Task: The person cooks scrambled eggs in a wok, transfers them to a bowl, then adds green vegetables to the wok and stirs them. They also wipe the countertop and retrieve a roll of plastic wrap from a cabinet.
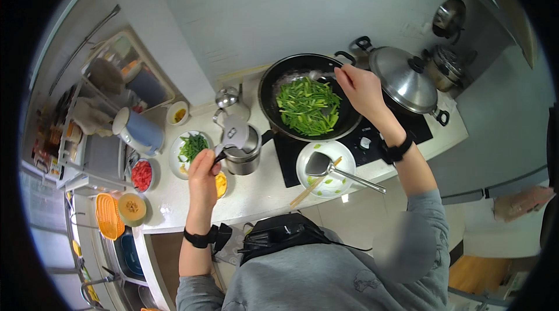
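Note:
My left hand [203, 170] pinches the lower end of a grey pouch [236, 133] with a dark printed mark. The pouch overlaps a lidded steel pot [243, 163], whose black handle lies beside my fingers. Over the right side of a black wok [267, 93] I hold my right hand [360, 88] with its fingers bunched; nothing shows between them. Chopped green stalks [308, 106] lie in the wok. In front of the wok, a steel spatula [319, 165] and wooden chopsticks [305, 193] rest across a leaf-patterned white plate [349, 156].
A domed-lid pan [399, 77] stands right of the wok. On the left counter are a plate of chopped greens [192, 147], a bowl of red pieces [142, 175], a yellow-filled bowl [221, 184], a halved melon [132, 209], an orange basket [108, 216] and a blue kettle [139, 131].

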`<action>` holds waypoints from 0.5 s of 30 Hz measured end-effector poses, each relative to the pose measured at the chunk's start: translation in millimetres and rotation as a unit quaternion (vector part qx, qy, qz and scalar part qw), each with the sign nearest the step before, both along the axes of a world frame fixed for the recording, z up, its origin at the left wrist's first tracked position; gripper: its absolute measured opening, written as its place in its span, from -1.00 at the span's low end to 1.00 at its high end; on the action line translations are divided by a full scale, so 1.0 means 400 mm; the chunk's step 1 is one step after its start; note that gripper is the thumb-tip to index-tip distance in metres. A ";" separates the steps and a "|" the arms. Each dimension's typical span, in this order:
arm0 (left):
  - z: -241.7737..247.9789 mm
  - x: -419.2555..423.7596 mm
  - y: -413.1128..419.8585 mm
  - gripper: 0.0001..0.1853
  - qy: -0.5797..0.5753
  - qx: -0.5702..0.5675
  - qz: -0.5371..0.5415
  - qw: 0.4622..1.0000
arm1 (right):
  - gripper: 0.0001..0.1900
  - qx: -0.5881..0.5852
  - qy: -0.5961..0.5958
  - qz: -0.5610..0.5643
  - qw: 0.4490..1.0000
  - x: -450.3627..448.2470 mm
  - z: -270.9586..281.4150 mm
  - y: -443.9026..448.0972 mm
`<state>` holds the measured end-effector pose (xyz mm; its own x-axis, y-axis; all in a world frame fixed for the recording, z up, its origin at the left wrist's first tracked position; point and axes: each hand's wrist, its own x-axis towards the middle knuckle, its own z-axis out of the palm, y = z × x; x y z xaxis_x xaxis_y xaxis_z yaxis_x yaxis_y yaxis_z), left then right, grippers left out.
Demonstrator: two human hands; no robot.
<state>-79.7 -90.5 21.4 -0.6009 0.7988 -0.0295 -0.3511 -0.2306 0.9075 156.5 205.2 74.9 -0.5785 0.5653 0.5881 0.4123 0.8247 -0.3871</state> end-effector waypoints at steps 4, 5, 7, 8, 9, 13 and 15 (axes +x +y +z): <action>-0.004 0.005 -0.012 -0.83 -0.001 -0.013 -0.005 1.000 | -0.65 -0.353 0.083 0.163 0.918 -0.056 0.025 -0.142; -0.004 0.006 -0.017 -0.82 0.002 -0.015 -0.009 1.000 | -0.64 -0.372 0.076 0.196 0.904 -0.069 0.028 -0.173; 0.000 0.004 -0.034 -0.80 0.012 -0.011 -0.018 1.000 | -0.63 -0.396 0.018 0.215 0.892 -0.107 0.031 -0.220; 0.003 0.000 -0.045 -0.79 0.020 -0.014 -0.020 1.000 | -0.62 -0.412 -0.012 0.220 0.884 -0.126 0.033 -0.241; 0.005 -0.001 -0.059 -0.79 0.017 -0.011 -0.014 1.000 | -0.60 -0.412 0.000 0.240 0.879 -0.158 0.024 -0.270; 0.018 -0.032 -0.136 -0.78 0.011 0.000 0.005 1.000 | -0.37 -0.483 -0.128 0.261 0.826 -0.254 0.004 -0.348; 0.022 -0.064 -0.185 -0.77 0.036 0.008 0.019 0.999 | -0.30 -0.480 -0.133 0.269 0.825 -0.310 -0.010 -0.386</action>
